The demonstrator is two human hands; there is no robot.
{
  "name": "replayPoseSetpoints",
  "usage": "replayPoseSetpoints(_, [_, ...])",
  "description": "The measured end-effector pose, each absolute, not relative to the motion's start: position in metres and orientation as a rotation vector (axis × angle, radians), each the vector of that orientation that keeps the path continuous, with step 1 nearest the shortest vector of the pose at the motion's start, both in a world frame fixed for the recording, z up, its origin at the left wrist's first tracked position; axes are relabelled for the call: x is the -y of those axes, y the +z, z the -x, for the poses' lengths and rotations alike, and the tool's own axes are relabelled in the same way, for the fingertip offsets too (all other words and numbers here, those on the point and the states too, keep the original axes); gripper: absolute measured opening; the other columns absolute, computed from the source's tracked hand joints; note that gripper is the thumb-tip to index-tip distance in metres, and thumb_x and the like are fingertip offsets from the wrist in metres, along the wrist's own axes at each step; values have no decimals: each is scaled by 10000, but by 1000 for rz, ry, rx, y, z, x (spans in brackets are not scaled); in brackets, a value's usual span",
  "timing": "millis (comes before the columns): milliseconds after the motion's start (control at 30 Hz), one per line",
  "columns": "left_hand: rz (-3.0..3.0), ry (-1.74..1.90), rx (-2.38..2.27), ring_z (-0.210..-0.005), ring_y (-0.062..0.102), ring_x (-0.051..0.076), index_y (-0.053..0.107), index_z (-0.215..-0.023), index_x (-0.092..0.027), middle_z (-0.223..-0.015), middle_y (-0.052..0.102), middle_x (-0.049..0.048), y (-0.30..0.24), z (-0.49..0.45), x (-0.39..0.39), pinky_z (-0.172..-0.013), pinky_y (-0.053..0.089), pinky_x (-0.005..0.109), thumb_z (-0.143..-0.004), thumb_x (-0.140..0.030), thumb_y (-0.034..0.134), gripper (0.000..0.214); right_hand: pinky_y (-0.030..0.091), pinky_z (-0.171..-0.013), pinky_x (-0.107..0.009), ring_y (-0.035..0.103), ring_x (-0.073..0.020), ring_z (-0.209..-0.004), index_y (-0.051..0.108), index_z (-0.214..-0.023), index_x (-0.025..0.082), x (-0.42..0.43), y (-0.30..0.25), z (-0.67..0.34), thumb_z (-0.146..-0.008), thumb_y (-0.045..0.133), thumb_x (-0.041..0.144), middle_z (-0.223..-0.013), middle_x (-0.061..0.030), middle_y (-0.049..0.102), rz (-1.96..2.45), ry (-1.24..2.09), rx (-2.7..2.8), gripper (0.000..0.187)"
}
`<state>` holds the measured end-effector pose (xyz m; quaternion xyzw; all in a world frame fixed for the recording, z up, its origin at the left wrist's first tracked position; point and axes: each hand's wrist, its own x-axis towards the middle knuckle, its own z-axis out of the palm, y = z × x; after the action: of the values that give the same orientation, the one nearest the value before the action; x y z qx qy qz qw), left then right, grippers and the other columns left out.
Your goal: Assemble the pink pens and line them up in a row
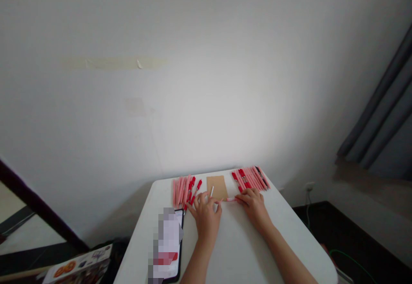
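Observation:
My right hand (254, 204) pinches one end of a slim pink-and-clear pen (231, 199), which lies nearly level and points left. Facing it, my left hand (206, 213) has thumb and forefinger closed on a small pink pen part; its exact shape is hard to make out. A short white stick (212, 191) rises beside the left fingers. Behind both hands lies a brown cardboard piece (216, 186) on the white table (234, 241). Left of it is a row of pink and red pens (182, 190), near my left fingers.
Beyond my right hand lies another row of pink, red and dark pens (252, 177). A phone (180, 236), its screen partly blurred, lies left of my left forearm. The table's far edge meets a pale wall (206, 103). A printed box (77, 267) is at lower left.

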<state>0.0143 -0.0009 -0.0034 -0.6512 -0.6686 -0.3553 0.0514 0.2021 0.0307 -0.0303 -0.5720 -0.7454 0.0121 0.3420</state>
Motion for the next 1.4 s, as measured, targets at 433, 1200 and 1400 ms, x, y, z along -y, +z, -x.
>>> replayPoseSetpoints(433, [2003, -978, 2033, -1163, 447, 254, 661, -749, -244, -1122, 609, 20, -6, -18, 5, -1084, 107, 653, -744, -268, 613, 54, 386, -810, -380, 523, -249, -949, 733, -950, 313, -32, -32, -202, -847, 601, 313, -934, -65, 649, 1447, 27, 1924, 167])
replayPoseSetpoints(1200, [2130, -1130, 1988, -1173, 435, 253, 710, -856, -341, -1165, 582, 16, -6, -20, 3, -1080, 122, 652, -717, -271, 679, 159, 386, -825, -358, 521, -240, -967, 738, -940, 317, -31, -30, -202, -835, 608, 269, -949, -61, 647, 1457, 41, 1942, 174])
replayPoseSetpoints(1400, [2195, -1106, 1945, -1187, 447, 248, 716, -836, -353, -1183, 591, 6, -7, -23, 6, -1090, 108, 661, -726, -235, 667, 169, 379, -821, -374, 505, -250, -975, 740, -917, 315, -29, -30, -200, -816, 632, 268, -933, -65, 632, 1436, 36, 1956, 155])
